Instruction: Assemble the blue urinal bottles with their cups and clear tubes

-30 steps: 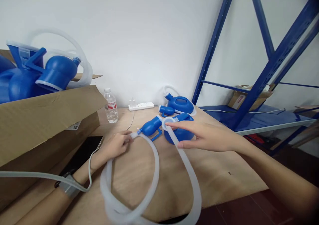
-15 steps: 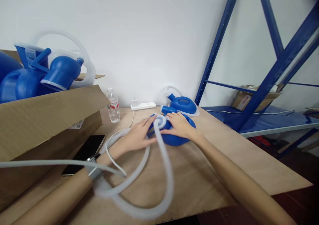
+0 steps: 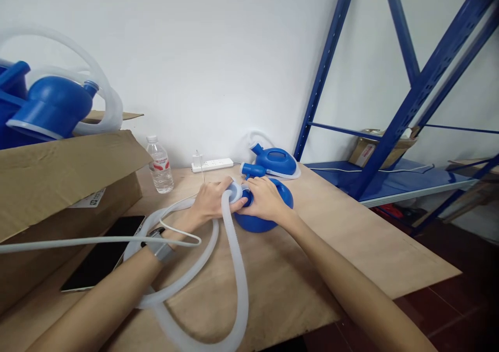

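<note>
Over the near edge of a blue portable urinal bottle (image 3: pixel 255 224), my left hand (image 3: pixel 210 202) is closed round a white ring-shaped cap (image 3: pixel 235 190). From that cap a translucent white hose (image 3: pixel 239 279) drops toward me and loops over the table and past my left wrist. My right hand (image 3: pixel 267 198) wraps the bottle's blue neck (image 3: pixel 247 197), thumb toward my left hand. The neck shows just right of the cap; whether they touch I cannot tell. Right behind lies a small blue spout piece (image 3: pixel 252 170), and a second blue urinal bottle (image 3: pixel 276 160) stands farther back.
An open cardboard box (image 3: pixel 70 170) with blue bottles and hose is at left. Nearby are a phone (image 3: pixel 103 256), a water bottle (image 3: pixel 160 167), a white power strip (image 3: pixel 213 165) and a white cable (image 3: pixel 97 242). A blue metal rack (image 3: pixel 339 180) stands at right.
The view has swung slightly right. My left fingers, stretched beside the cap before, now curl round it. The blue neck shows more clearly between my hands.
</note>
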{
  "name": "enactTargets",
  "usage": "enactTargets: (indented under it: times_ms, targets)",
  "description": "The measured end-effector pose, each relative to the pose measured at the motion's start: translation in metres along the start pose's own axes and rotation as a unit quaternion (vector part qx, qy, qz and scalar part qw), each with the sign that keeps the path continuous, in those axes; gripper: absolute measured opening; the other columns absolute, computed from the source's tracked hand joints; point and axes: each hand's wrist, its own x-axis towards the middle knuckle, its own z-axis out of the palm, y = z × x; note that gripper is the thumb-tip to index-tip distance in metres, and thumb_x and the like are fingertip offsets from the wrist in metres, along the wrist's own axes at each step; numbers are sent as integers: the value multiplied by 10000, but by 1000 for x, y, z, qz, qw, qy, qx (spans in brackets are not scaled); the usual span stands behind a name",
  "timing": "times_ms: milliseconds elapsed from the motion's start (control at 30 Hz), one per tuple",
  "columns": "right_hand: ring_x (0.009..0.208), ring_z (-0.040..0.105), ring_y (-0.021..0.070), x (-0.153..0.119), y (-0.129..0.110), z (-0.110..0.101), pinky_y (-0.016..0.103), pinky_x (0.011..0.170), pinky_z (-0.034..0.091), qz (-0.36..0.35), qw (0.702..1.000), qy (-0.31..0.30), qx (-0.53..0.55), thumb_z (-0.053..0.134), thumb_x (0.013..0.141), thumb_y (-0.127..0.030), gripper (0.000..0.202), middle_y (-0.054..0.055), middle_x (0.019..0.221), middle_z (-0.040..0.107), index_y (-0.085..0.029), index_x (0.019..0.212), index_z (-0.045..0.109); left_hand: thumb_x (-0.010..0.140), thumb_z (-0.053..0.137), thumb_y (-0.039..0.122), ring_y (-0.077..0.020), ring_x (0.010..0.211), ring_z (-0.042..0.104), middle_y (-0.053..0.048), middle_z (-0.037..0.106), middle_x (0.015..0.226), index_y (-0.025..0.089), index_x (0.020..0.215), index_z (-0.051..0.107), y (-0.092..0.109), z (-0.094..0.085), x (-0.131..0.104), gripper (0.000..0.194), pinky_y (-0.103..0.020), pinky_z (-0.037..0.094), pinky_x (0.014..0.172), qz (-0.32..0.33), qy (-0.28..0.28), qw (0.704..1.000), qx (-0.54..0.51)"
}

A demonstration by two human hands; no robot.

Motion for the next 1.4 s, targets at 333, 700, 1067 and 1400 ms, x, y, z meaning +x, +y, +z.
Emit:
enactTargets:
  times_ms: [333,700,1067,1400]
  targets:
    - [1003,640,302,-3,2,-3,396,913,394,5,1000,2,-24,729,785,-696,583,116,1031,732,-170,1033,684,905,517,580,-181,634,606,-20,693,686,204,754,665,4,-29,21,431,-285,453,638,-49,-24,988,-143]
    - [894,617,262,-4,2,-1,367,812,358,25,998,0,-51,687,829,-510,374,83,937,714,-177,1000,692,716,652,507,-187,590,644,-38,709,708,185,949,659,17,-19,0,397,-282,472,594,102,100,990,-22]
    - [988,625,311,-9,3,0,403,937,396,24,999,-13,-24,513,871,-255,302,149,1044,727,-158,1115,662,966,518,475,-295,966,656,-134,683,1037,175,1190,644,53,-18,5,395,-408,485,856,162,77,979,92]
    - [846,662,283,-1,-3,0,373,784,388,60,997,7,-41,681,800,-676,496,110,864,722,-182,821,655,911,629,519,-254,1032,618,-94,635,1140,191,1305,579,31,-15,15,515,-379,502,924,71,65,988,-125]
